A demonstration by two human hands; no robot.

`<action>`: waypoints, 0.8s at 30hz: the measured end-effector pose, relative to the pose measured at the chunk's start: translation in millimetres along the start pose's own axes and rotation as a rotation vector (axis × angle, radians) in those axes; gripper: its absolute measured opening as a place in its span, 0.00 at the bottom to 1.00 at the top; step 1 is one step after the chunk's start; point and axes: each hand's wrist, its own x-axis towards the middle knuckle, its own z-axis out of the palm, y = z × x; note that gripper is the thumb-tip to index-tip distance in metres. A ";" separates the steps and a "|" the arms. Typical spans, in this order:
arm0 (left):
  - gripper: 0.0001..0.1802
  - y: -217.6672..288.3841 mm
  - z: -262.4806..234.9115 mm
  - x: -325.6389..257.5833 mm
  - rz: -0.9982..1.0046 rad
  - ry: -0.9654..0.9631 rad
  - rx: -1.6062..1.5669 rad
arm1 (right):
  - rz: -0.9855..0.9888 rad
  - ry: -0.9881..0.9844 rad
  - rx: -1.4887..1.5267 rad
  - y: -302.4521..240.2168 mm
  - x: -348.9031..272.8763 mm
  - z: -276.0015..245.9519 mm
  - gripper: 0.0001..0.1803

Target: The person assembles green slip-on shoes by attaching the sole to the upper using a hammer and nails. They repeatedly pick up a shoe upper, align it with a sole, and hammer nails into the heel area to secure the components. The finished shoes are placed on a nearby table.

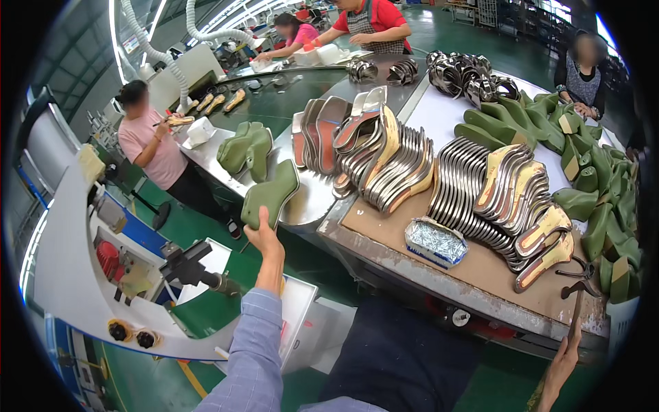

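My left hand (266, 244) is wrapped round the heel end of a green shoe last (274, 196), raised at the corner of the metal table. Its sole edge shows a silvery rim. At the lower right, my right hand (561, 364) grips the wooden handle of a hammer (576, 317), its dark head up at the table's edge. Beside that head lie dark pincers (578, 266). Close by, rows of insoles (542, 271) with silvery edges stand stacked. A box of nails (436, 242) sits in front of them. More green lasts (245, 147) rest beyond my left hand.
A brown-topped workbench (371, 223) has a worn front edge. Many green lasts (600, 185) are heaped at its right. Silvery strips (463, 72) lie coiled at the back. A machine (195, 264) stands at my left. A person in pink (154, 137) and others work around the tables.
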 end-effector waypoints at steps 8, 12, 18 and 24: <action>0.47 -44.0 37.8 44.9 0.401 0.099 0.979 | 0.031 -0.001 -0.131 36.5 7.5 -12.7 0.26; 0.49 -50.8 32.2 96.1 0.334 0.170 0.934 | -0.008 -0.005 -0.153 39.2 20.0 -1.3 0.25; 0.34 -42.7 72.7 128.5 0.705 0.194 1.215 | 0.015 -0.003 -0.160 23.2 19.5 -4.5 0.26; 0.27 -70.8 143.8 159.8 0.997 -0.486 1.290 | 0.044 0.021 -0.190 4.9 18.0 0.6 0.27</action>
